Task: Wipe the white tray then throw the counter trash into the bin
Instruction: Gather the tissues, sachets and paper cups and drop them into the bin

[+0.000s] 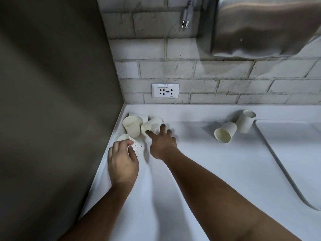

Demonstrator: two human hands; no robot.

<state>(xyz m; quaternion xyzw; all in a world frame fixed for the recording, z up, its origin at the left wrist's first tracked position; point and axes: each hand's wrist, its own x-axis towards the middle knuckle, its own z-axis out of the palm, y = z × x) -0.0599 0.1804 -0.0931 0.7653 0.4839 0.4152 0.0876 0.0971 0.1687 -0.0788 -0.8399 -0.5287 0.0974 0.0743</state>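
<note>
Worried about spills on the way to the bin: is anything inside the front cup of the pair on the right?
That cup lies on its side, mouth toward the camera. The inner wall shows bare, nothing in it; its shaded bottom cannot be fully seen.

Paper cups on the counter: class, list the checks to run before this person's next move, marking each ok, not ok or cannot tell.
1. Left hand grips the dotted cup: ok.
2. Right hand open, fingers reaching the corner cups: ok.
3. Corner cups unobstructed, close to both hands: ok.
4. Two cups farther right collected: not ok, both are loose on the counter.
5. Bin located: cannot tell, none in view.
6. White tray wiped: cannot tell.
</note>
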